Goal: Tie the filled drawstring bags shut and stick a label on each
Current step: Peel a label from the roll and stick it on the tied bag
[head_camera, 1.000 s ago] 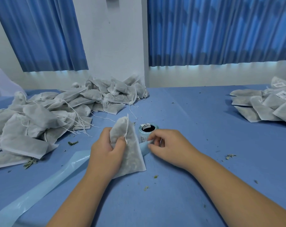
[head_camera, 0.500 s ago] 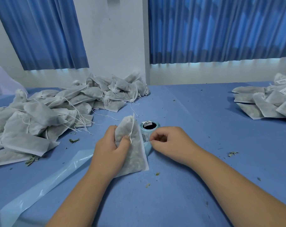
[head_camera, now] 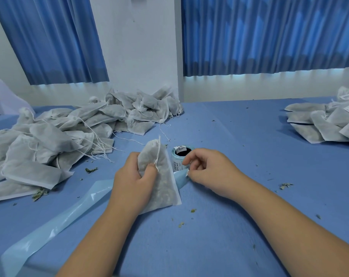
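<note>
Blue tabletop (head_camera: 249, 196), near centre: a filled drawstring bag (head_camera: 163, 188), judged soft and light, is gripped mid-body by the left hand (head_camera: 131, 182); a label (head_camera: 186, 171) beside the roll (head_camera: 177, 160) is pinched by the right hand (head_camera: 211, 172).

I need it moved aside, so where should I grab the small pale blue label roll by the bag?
Probably grip the pale blue label roll across its curved outer wall, from above and the far side: it stands on end, core up, with the left hand and white fabric bag at its left and the right hand pinching the glossy backing strip in front.
</note>
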`<state>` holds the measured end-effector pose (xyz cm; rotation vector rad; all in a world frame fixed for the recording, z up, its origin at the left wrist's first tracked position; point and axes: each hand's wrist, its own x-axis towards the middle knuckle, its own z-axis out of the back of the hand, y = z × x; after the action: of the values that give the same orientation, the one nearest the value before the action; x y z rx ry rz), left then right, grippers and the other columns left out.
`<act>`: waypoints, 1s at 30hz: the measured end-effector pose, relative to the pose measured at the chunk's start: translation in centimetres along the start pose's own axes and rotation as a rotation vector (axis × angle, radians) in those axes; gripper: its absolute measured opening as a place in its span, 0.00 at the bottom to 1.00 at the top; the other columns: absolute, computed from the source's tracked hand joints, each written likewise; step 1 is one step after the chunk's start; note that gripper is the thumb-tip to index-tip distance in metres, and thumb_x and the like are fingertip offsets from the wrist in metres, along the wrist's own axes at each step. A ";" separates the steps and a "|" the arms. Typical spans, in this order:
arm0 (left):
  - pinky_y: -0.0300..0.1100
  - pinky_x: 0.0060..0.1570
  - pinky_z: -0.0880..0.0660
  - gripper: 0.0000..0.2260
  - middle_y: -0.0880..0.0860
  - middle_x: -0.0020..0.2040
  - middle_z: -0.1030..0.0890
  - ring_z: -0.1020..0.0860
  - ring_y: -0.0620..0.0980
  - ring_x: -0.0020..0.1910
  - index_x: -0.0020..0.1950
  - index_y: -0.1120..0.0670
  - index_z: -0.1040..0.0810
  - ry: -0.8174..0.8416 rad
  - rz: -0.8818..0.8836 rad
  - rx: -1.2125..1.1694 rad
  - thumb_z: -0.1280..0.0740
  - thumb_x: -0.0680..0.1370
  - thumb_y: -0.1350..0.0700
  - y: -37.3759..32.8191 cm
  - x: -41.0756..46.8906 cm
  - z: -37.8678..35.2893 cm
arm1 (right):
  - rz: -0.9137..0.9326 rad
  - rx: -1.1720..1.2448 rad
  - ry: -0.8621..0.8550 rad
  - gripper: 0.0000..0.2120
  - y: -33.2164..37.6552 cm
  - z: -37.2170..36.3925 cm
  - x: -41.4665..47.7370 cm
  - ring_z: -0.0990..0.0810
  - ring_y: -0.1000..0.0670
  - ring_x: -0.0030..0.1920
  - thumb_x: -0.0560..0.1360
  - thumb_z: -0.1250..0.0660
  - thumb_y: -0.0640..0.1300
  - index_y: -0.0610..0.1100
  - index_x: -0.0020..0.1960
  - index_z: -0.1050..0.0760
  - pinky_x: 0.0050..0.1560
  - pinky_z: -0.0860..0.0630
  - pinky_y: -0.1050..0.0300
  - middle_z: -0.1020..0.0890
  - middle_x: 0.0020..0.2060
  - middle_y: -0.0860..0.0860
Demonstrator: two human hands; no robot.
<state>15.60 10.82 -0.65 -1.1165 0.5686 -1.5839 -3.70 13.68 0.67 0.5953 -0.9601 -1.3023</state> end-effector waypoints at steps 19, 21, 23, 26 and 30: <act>0.41 0.31 0.37 0.05 0.49 0.35 0.25 0.28 0.45 0.35 0.42 0.52 0.29 -0.053 0.066 0.050 0.37 0.76 0.54 -0.2 0.1 -0.1 | -0.285 0.016 0.078 0.09 0.2 1.5 -0.1 0.26 0.50 0.31 0.68 0.33 0.33 0.45 0.44 0.22 0.33 0.33 0.58 0.23 0.25 0.52; 0.42 0.31 0.37 0.05 0.49 0.36 0.25 0.27 0.45 0.35 0.42 0.52 0.29 -0.055 0.075 0.047 0.37 0.76 0.53 -0.3 0.1 -0.1 | -0.288 0.019 0.083 0.09 0.2 1.6 -0.1 0.27 0.49 0.32 0.68 0.34 0.32 0.44 0.43 0.21 0.36 0.33 0.55 0.25 0.24 0.53; 0.41 0.32 0.37 0.04 0.49 0.36 0.24 0.27 0.45 0.35 0.43 0.52 0.29 -0.058 0.082 0.042 0.37 0.76 0.53 -0.3 0.1 -0.1 | -0.289 0.028 0.089 0.10 0.2 1.6 -0.1 0.28 0.50 0.30 0.68 0.34 0.31 0.44 0.42 0.20 0.37 0.33 0.54 0.27 0.22 0.54; 0.41 0.32 0.37 0.04 0.49 0.36 0.24 0.27 0.44 0.35 0.42 0.51 0.29 -0.064 0.088 0.041 0.37 0.76 0.53 -0.3 0.1 -0.1 | -0.292 0.040 0.098 0.11 0.3 1.8 -0.1 0.29 0.54 0.26 0.68 0.35 0.31 0.43 0.43 0.19 0.36 0.33 0.56 0.27 0.22 0.55; 0.42 0.32 0.36 0.03 0.49 0.37 0.24 0.27 0.44 0.36 0.43 0.51 0.29 -0.066 0.094 0.050 0.38 0.76 0.53 -0.3 0.1 -0.2 | -0.302 0.040 0.095 0.11 0.3 1.9 -0.2 0.30 0.54 0.26 0.68 0.36 0.30 0.41 0.45 0.18 0.35 0.34 0.57 0.29 0.21 0.55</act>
<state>15.30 10.78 -0.38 -1.0847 0.5278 -1.4676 -5.16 14.17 1.81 0.8509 -0.8414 -1.5094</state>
